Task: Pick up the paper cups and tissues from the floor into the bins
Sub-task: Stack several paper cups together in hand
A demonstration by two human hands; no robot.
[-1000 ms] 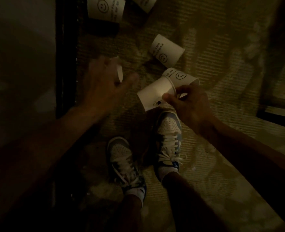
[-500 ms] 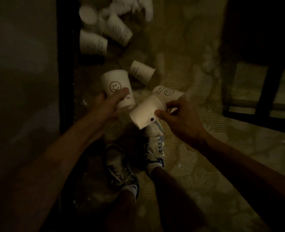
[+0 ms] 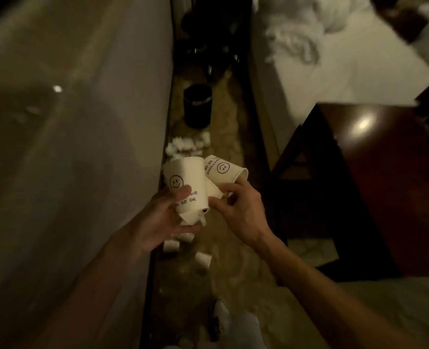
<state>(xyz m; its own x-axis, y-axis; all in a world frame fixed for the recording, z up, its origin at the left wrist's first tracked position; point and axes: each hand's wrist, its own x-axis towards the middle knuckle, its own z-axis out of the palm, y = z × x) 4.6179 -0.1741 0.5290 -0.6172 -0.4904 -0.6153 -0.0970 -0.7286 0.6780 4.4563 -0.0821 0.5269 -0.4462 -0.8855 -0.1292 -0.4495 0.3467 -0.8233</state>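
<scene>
Dim floor (image 3: 233,280); cup (image 3: 187,180) reads "BE OK".

A black cylindrical bin (image 3: 197,105) stands in a narrow strip of tan patterned carpet (image 3: 224,139) — a tall pale wall panel (image 3: 107,147) shuts in its left, a white bed (image 3: 334,76) its right. Before the bin, crumpled white tissues (image 3: 180,147) and small white paper cups (image 3: 203,259) litter the strip; right of the bin a bare lane follows the bed.
</scene>
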